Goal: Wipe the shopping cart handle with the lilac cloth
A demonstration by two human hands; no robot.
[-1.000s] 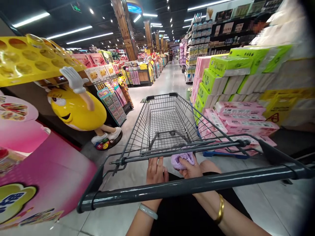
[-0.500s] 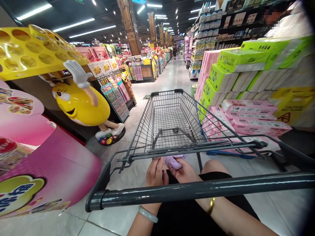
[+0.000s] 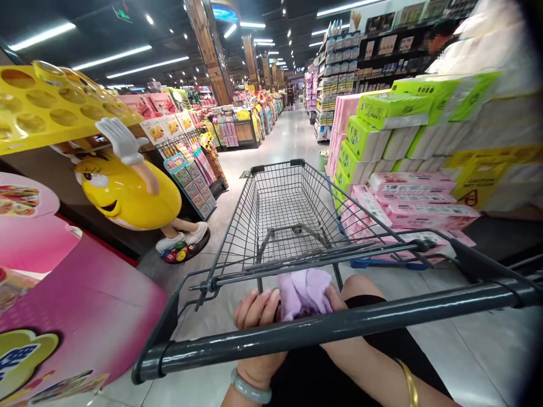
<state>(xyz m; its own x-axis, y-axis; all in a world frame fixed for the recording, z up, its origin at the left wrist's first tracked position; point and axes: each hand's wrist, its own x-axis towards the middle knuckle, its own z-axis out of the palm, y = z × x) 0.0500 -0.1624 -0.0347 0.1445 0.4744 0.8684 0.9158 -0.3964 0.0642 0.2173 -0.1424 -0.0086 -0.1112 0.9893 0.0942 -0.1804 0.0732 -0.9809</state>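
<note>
A lilac cloth [image 3: 304, 293] is bunched just behind the push handle [image 3: 339, 328] of a dark grey wire shopping cart [image 3: 288, 209]. My left hand [image 3: 254, 314] curls its fingers against the cloth's left side. My right hand [image 3: 339, 297] grips the cloth from the right and is mostly hidden behind the cloth and the handle. Both wrists pass under the handle; a pale bangle is on the left, a gold one on the right. Nothing lies in the cart's basket.
A yellow candy-mascot figure [image 3: 127, 192] and pink display stands [image 3: 76, 316] crowd the left. Stacked green and pink tissue packs [image 3: 399, 169] line the right on a pallet. A tiled aisle [image 3: 288, 135] runs ahead between shelves. A person stands at the far right.
Both hands have drawn back from the cart's inner bars toward the push handle, bringing the lilac cloth with them; the cloth now spreads wider between the hands.
</note>
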